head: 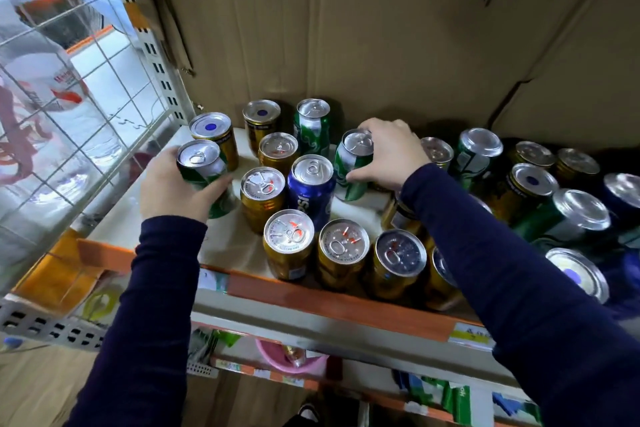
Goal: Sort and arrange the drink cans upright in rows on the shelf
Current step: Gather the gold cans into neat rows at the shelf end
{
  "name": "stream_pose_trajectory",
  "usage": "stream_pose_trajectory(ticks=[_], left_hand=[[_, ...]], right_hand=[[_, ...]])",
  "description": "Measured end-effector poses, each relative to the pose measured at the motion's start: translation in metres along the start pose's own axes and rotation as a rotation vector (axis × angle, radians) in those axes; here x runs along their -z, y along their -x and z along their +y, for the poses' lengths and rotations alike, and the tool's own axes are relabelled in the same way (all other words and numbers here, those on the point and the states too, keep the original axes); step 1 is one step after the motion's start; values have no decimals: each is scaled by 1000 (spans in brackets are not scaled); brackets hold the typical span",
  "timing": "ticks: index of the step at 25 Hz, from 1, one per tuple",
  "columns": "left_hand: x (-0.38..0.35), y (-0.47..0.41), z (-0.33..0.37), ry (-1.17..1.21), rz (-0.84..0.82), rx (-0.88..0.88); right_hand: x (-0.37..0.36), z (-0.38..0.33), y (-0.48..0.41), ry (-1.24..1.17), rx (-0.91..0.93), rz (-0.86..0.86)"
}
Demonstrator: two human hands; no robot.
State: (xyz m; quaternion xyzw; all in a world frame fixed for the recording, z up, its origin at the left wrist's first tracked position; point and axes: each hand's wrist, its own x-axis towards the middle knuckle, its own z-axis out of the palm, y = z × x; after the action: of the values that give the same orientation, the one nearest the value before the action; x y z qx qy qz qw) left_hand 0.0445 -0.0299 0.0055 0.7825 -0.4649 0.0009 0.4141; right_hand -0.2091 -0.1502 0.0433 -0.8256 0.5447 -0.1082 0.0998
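Your left hand [173, 187] curls around a green can [202, 166] near the left end of the shelf [221, 243]. Your right hand [391, 152] grips a second green can [349, 172] by its top, just right of an upright blue can [311, 192]. Gold cans [289, 243] stand along the front edge. Further cans [561, 217] lie jumbled on the right.

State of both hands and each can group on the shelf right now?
left hand, grips left green can
right hand, grips middle green can
blue can, upright
front gold cans, upright, in a row
right-side cans, jumbled, several tipped
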Motion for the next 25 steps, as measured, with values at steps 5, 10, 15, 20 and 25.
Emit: stream_pose_trajectory(ticks=[5,10,15,20,25], left_hand=[[9,0,51,-14,204,-245],[-6,9,146,171,158,-473],[-49,76,246,376,-77,-593],[-87,162,342,517,-220,-659],[-124,239,417,576,-242,-667]], right_hand=[[37,14,30,-499,-28,268],[91,53,86,-588,-28,475],[126,125,173,-639,-80,592],[168,225,259,-526,-200,693],[211,336,338,-445,-261,730]])
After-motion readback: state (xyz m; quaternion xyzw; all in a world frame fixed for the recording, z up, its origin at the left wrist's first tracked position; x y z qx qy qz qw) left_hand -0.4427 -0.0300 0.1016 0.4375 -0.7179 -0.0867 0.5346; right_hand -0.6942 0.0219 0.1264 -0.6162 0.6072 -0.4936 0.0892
